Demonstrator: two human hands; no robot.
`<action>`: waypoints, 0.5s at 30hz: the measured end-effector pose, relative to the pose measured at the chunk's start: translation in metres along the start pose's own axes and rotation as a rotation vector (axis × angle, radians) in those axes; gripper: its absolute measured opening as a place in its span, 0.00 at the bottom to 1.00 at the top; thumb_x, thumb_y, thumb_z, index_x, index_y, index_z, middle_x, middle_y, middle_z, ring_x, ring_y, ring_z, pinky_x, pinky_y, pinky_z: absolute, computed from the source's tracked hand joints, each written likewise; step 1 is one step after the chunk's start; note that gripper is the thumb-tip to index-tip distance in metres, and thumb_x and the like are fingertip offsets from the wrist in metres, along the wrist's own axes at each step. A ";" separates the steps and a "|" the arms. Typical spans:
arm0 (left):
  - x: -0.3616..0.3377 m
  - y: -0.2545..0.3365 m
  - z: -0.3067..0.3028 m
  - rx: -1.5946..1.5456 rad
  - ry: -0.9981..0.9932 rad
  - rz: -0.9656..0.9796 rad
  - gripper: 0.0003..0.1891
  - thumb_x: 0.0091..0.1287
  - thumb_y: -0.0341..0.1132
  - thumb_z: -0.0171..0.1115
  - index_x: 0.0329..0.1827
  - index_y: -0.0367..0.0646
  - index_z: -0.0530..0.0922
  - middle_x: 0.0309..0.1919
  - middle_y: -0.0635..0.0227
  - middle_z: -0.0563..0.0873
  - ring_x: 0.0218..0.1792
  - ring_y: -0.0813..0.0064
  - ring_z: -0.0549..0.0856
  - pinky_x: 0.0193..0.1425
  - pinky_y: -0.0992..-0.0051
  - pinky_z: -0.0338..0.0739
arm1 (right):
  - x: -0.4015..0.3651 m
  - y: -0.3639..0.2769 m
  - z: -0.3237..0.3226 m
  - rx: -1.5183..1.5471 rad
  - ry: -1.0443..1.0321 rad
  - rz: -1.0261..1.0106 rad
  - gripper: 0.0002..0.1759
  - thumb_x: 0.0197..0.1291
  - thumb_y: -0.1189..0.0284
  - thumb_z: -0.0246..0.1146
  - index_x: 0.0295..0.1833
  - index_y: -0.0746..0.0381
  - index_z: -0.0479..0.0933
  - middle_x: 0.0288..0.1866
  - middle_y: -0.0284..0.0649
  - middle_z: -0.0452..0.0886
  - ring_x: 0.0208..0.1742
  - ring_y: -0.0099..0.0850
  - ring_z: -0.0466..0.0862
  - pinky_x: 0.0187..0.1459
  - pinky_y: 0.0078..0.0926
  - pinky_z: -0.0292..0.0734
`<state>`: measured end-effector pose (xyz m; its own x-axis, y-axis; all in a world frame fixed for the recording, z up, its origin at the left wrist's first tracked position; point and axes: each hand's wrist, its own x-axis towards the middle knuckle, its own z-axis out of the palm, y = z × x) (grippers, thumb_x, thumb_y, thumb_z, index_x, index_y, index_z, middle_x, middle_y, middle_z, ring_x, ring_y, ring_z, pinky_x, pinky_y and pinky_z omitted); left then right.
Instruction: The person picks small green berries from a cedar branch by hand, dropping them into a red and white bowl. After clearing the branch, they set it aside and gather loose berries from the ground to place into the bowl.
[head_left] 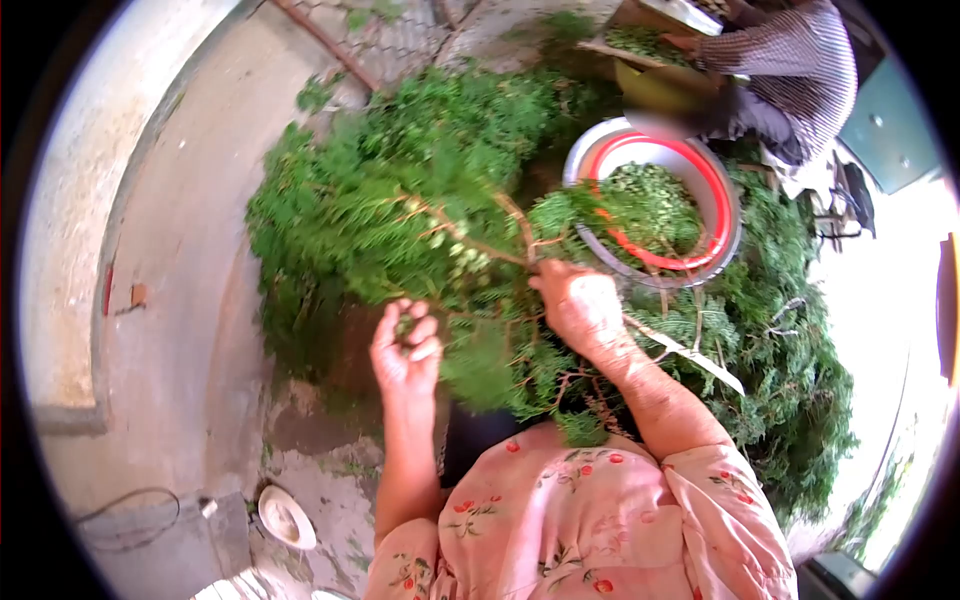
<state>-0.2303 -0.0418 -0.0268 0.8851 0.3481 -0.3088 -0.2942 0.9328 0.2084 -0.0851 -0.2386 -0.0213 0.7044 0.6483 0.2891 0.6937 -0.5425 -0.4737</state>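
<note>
The right hand [578, 305] clamps a leafy branch [470, 235] by the edge of the basin [722, 195]. The left hand [405, 345] cups leaves [404, 325], with bare floor [180, 300] beyond.

Cracked concrete floor [190, 250] in daylight meets a pale curved wall [70, 200], wire mesh [400, 40] beyond.

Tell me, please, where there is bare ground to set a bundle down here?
The bare concrete left of the branch pile, up to the wall, is free. The patch between the white dish and left hand is narrower. Around the basin and the right hand gripping a branch, it is crowded.
</note>
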 end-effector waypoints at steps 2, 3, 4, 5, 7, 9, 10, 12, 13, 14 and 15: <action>0.005 0.003 0.024 0.029 -0.081 -0.059 0.15 0.71 0.41 0.49 0.38 0.35 0.74 0.32 0.61 0.74 0.23 0.76 0.71 0.12 0.83 0.68 | -0.001 -0.003 -0.002 0.048 0.013 -0.010 0.09 0.58 0.66 0.59 0.34 0.62 0.72 0.22 0.45 0.77 0.25 0.45 0.79 0.26 0.38 0.74; 0.008 0.001 0.039 0.073 -0.106 -0.085 0.16 0.71 0.42 0.47 0.38 0.35 0.74 0.32 0.61 0.74 0.23 0.75 0.72 0.12 0.83 0.68 | 0.000 -0.005 -0.004 0.061 -0.001 0.004 0.09 0.58 0.67 0.59 0.34 0.62 0.72 0.22 0.46 0.77 0.25 0.45 0.80 0.27 0.38 0.74; 0.014 -0.004 0.054 0.102 -0.088 -0.087 0.17 0.72 0.43 0.47 0.37 0.35 0.74 0.32 0.60 0.74 0.23 0.75 0.72 0.12 0.83 0.68 | -0.001 -0.005 -0.002 0.046 -0.013 -0.001 0.09 0.57 0.67 0.59 0.33 0.61 0.72 0.24 0.46 0.78 0.25 0.44 0.80 0.27 0.38 0.74; 0.021 -0.012 0.070 0.144 -0.069 -0.111 0.17 0.72 0.42 0.47 0.38 0.35 0.74 0.32 0.59 0.74 0.24 0.75 0.72 0.13 0.83 0.68 | -0.001 -0.008 -0.005 0.053 -0.062 0.029 0.08 0.57 0.68 0.59 0.34 0.62 0.73 0.25 0.45 0.79 0.26 0.44 0.81 0.28 0.37 0.75; 0.040 -0.034 0.103 0.265 -0.044 -0.149 0.17 0.71 0.42 0.48 0.39 0.35 0.74 0.32 0.59 0.75 0.24 0.75 0.73 0.13 0.83 0.69 | -0.001 -0.006 -0.001 0.069 -0.100 0.034 0.09 0.57 0.67 0.58 0.36 0.62 0.74 0.26 0.46 0.80 0.29 0.43 0.81 0.30 0.37 0.76; 0.065 -0.062 0.130 0.373 -0.001 -0.212 0.17 0.70 0.43 0.51 0.40 0.34 0.74 0.31 0.59 0.78 0.27 0.73 0.76 0.18 0.82 0.71 | -0.002 -0.007 -0.006 0.036 -0.090 -0.033 0.06 0.58 0.72 0.52 0.35 0.65 0.71 0.27 0.43 0.79 0.27 0.37 0.82 0.30 0.32 0.77; 0.079 -0.080 0.141 0.417 0.026 -0.211 0.17 0.68 0.43 0.53 0.40 0.34 0.74 0.30 0.59 0.78 0.27 0.72 0.77 0.21 0.81 0.73 | -0.002 -0.006 -0.007 0.047 -0.070 -0.049 0.05 0.55 0.74 0.53 0.34 0.65 0.71 0.26 0.43 0.79 0.27 0.37 0.82 0.30 0.31 0.77; 0.109 -0.114 0.156 0.477 0.051 -0.236 0.17 0.66 0.44 0.57 0.38 0.33 0.74 0.30 0.58 0.78 0.29 0.70 0.79 0.27 0.77 0.77 | -0.002 -0.006 -0.011 0.046 -0.063 -0.071 0.06 0.47 0.77 0.53 0.33 0.66 0.70 0.25 0.43 0.78 0.28 0.36 0.82 0.28 0.29 0.78; 0.125 -0.131 0.162 0.491 0.051 -0.264 0.18 0.64 0.44 0.59 0.37 0.33 0.74 0.31 0.57 0.79 0.30 0.68 0.79 0.30 0.75 0.79 | 0.000 -0.008 -0.020 0.011 -0.167 -0.043 0.07 0.47 0.77 0.53 0.34 0.67 0.71 0.25 0.43 0.78 0.28 0.36 0.82 0.28 0.30 0.78; 0.135 -0.151 0.171 0.465 0.094 -0.236 0.18 0.64 0.43 0.60 0.36 0.32 0.73 0.31 0.56 0.78 0.33 0.65 0.80 0.37 0.71 0.82 | 0.000 -0.006 -0.018 0.006 -0.137 -0.047 0.08 0.46 0.77 0.53 0.34 0.67 0.71 0.25 0.43 0.78 0.28 0.36 0.82 0.28 0.29 0.78; 0.152 -0.164 0.168 0.455 -0.002 -0.282 0.22 0.62 0.45 0.62 0.41 0.30 0.71 0.32 0.55 0.77 0.36 0.61 0.79 0.46 0.64 0.81 | -0.001 -0.004 -0.015 0.001 -0.108 -0.051 0.08 0.46 0.77 0.53 0.34 0.68 0.72 0.25 0.43 0.78 0.28 0.36 0.81 0.28 0.29 0.77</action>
<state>0.0126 -0.1573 0.0478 0.9082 0.0890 -0.4090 0.1409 0.8551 0.4989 -0.0866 -0.2452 -0.0073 0.6476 0.7291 0.2216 0.7282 -0.5065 -0.4617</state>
